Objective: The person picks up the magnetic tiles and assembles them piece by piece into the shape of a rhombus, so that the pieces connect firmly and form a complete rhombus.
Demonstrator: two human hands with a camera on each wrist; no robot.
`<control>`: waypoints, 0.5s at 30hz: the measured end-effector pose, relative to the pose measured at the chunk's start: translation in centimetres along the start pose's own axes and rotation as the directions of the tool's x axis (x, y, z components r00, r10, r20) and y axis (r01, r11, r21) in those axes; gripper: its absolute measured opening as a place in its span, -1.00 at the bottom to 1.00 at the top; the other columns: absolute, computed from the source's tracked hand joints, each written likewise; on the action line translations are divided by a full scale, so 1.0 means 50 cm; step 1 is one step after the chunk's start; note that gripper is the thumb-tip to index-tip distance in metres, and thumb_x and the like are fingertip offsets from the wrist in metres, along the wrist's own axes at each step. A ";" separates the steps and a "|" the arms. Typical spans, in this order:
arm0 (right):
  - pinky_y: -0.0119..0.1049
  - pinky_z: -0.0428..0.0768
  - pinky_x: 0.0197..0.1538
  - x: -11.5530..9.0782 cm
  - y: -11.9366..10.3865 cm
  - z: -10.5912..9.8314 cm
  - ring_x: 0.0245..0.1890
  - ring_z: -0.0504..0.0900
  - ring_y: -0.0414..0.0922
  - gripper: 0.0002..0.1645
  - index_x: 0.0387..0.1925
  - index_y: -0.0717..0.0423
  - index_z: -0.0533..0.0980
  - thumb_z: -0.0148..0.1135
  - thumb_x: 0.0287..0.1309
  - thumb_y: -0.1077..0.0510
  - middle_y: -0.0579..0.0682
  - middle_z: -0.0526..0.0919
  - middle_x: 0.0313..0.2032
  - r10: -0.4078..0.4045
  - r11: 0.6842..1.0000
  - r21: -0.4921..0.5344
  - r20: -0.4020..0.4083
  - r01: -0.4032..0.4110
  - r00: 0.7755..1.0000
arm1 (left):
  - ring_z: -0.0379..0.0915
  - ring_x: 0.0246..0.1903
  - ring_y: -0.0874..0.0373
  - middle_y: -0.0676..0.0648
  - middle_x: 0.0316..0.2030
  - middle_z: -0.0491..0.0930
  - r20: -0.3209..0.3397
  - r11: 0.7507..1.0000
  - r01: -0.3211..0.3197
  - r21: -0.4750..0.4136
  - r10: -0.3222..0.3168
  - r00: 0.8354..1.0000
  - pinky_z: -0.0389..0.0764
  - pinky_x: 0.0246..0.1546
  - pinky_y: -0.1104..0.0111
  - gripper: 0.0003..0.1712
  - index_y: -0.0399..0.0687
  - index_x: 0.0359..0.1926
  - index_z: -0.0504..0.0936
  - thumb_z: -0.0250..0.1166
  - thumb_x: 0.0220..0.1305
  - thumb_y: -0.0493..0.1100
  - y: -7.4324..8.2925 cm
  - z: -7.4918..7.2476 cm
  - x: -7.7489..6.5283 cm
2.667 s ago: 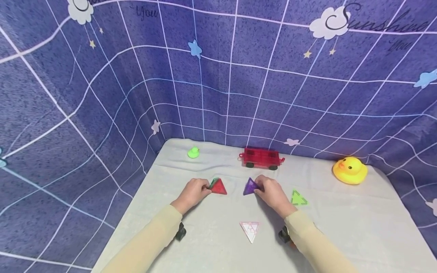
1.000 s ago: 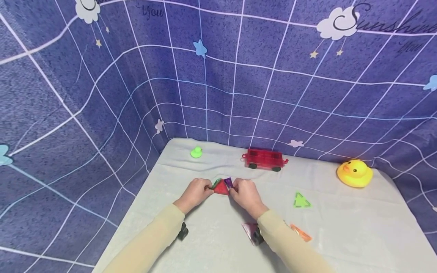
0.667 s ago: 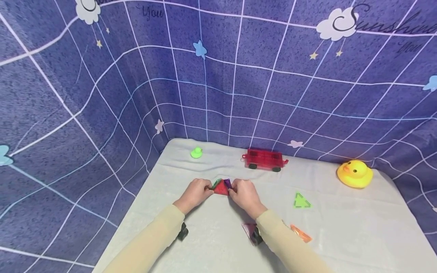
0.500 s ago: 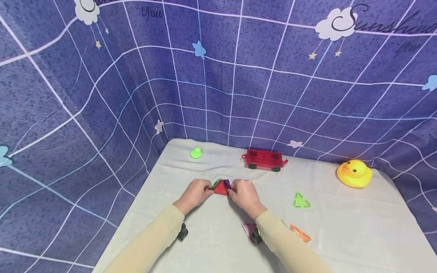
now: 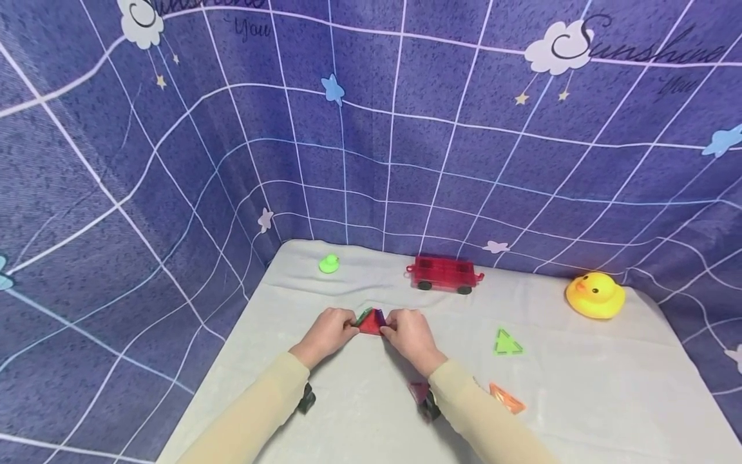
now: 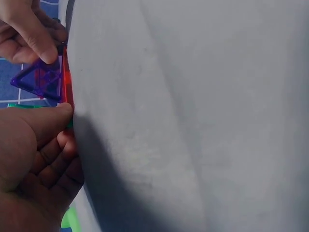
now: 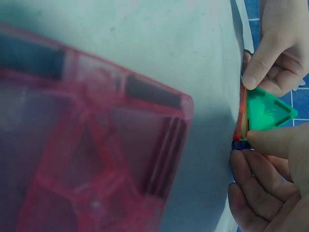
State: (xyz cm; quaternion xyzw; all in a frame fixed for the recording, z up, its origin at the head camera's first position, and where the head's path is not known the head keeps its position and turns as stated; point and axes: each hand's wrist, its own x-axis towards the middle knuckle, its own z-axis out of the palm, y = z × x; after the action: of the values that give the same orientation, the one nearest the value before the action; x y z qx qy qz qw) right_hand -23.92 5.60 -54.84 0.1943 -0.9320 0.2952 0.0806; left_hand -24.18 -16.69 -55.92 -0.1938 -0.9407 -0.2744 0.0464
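My left hand point(image 5: 328, 332) pinches a green triangular magnetic tile point(image 7: 268, 111), which stands up at the left side of a red triangular tile point(image 5: 371, 325). On the other side, my right hand point(image 5: 410, 334) pinches a purple triangular tile point(image 6: 41, 81) by its lower corner, thumb against its face. Purple and red meet along an edge, so the three tiles form a small raised shape on the table. Fingers hide the outer corners. The right wrist view has a pink triangular tile point(image 7: 101, 104) very near its camera, large and blurred.
A red wheeled toy wagon point(image 5: 445, 274) stands behind the hands, with a small green duck point(image 5: 329, 263) to its left. At right are a yellow duck point(image 5: 595, 295), a lime triangular tile point(image 5: 507, 343) and an orange tile point(image 5: 507, 399) beside the right sleeve. A patterned blue curtain point(image 5: 371, 154) surrounds the table.
My right hand has moved left with the purple tile, bringing it from apart to against the red one. My left hand has stayed at the green tile. The right wrist now overlaps the pink tile.
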 end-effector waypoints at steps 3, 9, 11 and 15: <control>-0.29 0.52 -0.37 -0.004 0.000 0.001 -0.53 0.55 -0.29 -0.85 -0.49 0.02 0.74 0.60 0.11 0.17 -0.18 0.72 -0.54 -0.004 1.000 0.003 -0.008 0.004 1.000 | 0.30 -0.58 0.24 0.18 -0.67 0.35 0.004 1.000 -0.009 0.006 0.009 1.000 0.44 -0.42 0.29 -0.74 0.02 -0.50 0.62 0.53 0.23 -0.25 0.001 0.000 0.002; -0.24 0.56 -0.34 -0.008 0.000 0.006 -0.49 0.63 -0.21 -0.87 -0.48 0.03 0.75 0.62 0.08 0.18 -0.15 0.75 -0.51 -0.029 0.999 -0.023 -0.038 0.028 0.999 | 0.33 -0.56 0.23 0.17 -0.66 0.38 0.018 1.000 -0.016 0.019 0.015 1.000 0.45 -0.41 0.28 -0.75 0.02 -0.50 0.62 0.52 0.24 -0.24 0.003 -0.003 0.004; -0.21 0.61 -0.32 -0.010 -0.001 0.008 -0.45 0.70 -0.17 -0.87 -0.47 0.05 0.75 0.62 0.06 0.20 -0.14 0.76 -0.50 -0.042 0.999 -0.032 -0.044 0.041 0.998 | 0.33 -0.55 0.22 0.17 -0.65 0.38 0.024 1.000 -0.016 0.022 0.015 1.000 0.45 -0.40 0.28 -0.75 0.01 -0.50 0.63 0.52 0.24 -0.24 0.002 -0.003 0.004; -0.18 0.66 -0.27 -0.015 -0.003 0.011 -0.38 0.76 -0.10 -0.88 -0.45 0.08 0.75 0.62 0.04 0.23 -0.10 0.78 -0.46 -0.071 0.996 -0.056 -0.057 0.068 0.996 | 0.33 -0.55 0.23 0.18 -0.65 0.38 0.030 0.999 -0.026 0.038 0.025 0.999 0.45 -0.40 0.29 -0.76 0.01 -0.49 0.63 0.51 0.24 -0.25 0.000 -0.001 0.004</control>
State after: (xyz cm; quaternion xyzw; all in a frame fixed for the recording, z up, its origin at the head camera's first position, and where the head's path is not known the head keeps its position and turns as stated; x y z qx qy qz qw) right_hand -23.21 5.40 -55.42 0.2156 -0.9295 0.2725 0.1236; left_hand -24.37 -16.65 -55.83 -0.2088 -0.9439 -0.2528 0.0399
